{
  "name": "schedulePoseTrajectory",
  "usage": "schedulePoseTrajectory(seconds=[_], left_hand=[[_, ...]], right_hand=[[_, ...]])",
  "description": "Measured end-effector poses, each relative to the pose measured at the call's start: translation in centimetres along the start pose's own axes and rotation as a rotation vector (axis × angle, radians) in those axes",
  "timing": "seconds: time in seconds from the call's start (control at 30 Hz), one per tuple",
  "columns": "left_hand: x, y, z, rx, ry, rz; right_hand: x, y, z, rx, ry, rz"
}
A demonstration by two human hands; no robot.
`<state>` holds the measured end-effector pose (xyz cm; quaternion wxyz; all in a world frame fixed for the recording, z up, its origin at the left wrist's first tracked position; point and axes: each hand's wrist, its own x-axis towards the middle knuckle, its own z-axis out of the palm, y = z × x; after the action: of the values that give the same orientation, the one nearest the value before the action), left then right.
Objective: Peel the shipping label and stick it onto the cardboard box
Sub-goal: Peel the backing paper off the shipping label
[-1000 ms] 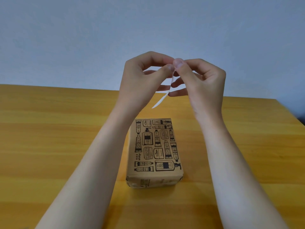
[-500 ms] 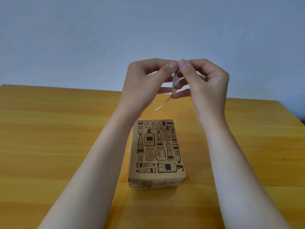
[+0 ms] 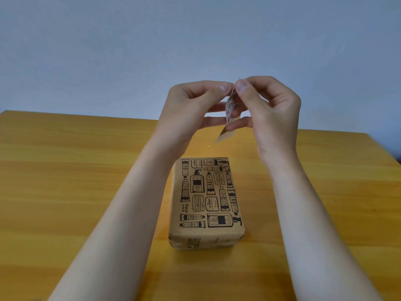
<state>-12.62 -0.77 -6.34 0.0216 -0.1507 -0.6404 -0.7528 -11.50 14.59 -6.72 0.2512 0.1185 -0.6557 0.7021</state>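
Note:
A brown cardboard box point(image 3: 206, 203) printed with black bottle drawings lies lengthwise on the wooden table point(image 3: 65, 181), between my forearms. Above its far end I hold a small white shipping label point(image 3: 230, 109) with black print, seen nearly edge-on. My left hand point(image 3: 191, 109) and my right hand point(image 3: 269, 109) both pinch the label's top corner between thumb and forefinger. The lower end of the label and its backing hangs free below my fingers, well above the box. Whether label and backing have separated I cannot tell.
A plain pale blue-grey wall point(image 3: 195, 40) rises behind the table's far edge. The table's right corner shows at the far right, with a dark object point(image 3: 398, 160) just beyond it.
Both hands have stayed pinched together on the label. The label has turned, so its printed face now shows between my fingers, and the hands sit a little lower over the box.

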Motion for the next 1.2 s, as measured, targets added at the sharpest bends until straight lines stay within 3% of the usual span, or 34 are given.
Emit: schedulePoseTrajectory(seconds=[0.8, 1.2], left_hand=[[0.09, -0.15, -0.04, -0.013, 0.013, 0.036], [0.51, -0.63, -0.01, 0.104, 0.049, 0.047]], right_hand=[[-0.03, -0.05, 0.01, -0.006, -0.012, -0.011], [-0.16, -0.13, 0.31, -0.030, -0.016, 0.044]])
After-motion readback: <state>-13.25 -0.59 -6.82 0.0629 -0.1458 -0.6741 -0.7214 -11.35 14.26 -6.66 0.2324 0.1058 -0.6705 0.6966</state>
